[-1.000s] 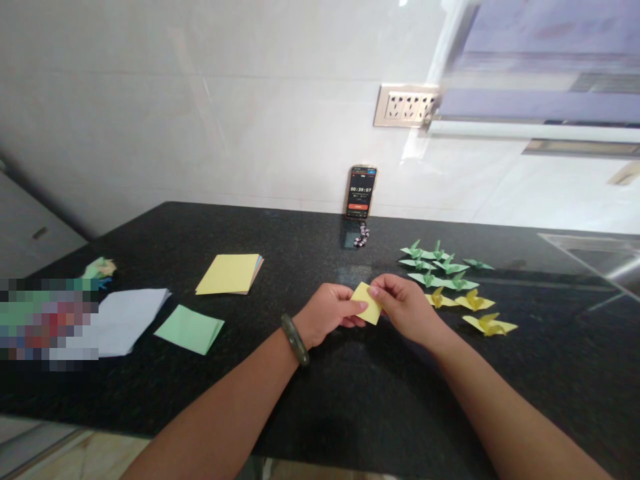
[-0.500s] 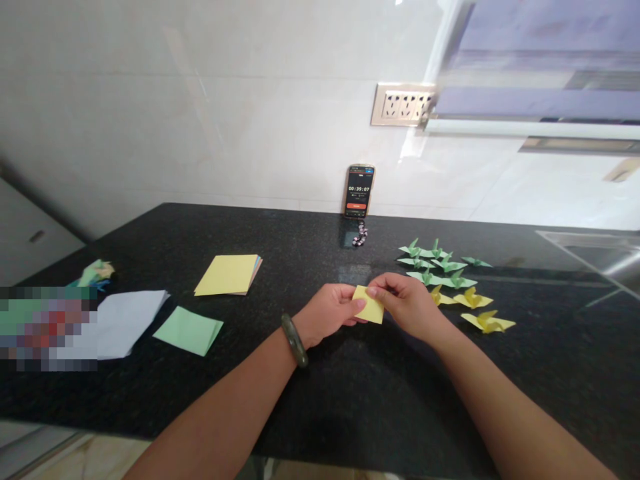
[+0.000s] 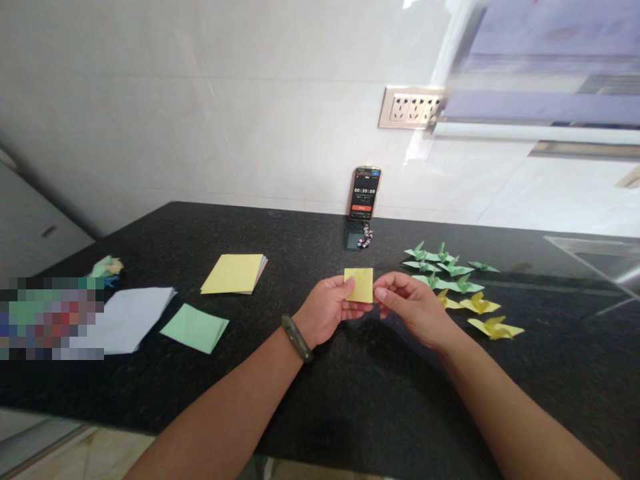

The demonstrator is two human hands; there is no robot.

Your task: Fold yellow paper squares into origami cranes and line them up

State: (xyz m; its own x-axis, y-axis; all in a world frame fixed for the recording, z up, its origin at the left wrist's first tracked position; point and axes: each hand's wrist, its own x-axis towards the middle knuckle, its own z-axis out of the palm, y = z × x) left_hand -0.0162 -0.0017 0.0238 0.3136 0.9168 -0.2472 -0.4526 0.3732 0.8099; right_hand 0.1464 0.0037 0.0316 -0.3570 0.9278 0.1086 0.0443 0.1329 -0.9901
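Note:
A small folded yellow paper square (image 3: 361, 287) is held up over the dark counter, its face towards me. My left hand (image 3: 327, 308) grips it from the left, thumb on the front and fingers behind and below. A dark green bangle (image 3: 296, 339) circles the left wrist. At the paper's right edge, my right hand (image 3: 413, 305) has thumb and fingers pinched together; the fingertips meet the edge, and their exact hold is partly hidden. Just beyond the right hand lie green paper cranes (image 3: 454, 267) and yellow paper cranes (image 3: 496, 328).
On the black counter (image 3: 320, 407) lie a stack of coloured paper (image 3: 234, 273), a green paper sheet (image 3: 195, 328), white paper (image 3: 143, 317) and a crumpled paper bundle (image 3: 106, 268). A phone (image 3: 365, 193) showing a timer leans against the wall. A sink edge (image 3: 595, 263) is at right.
The yellow paper has turned more upright and square to me. My right thumb has slid off its face to the right edge. The view has shifted slightly.

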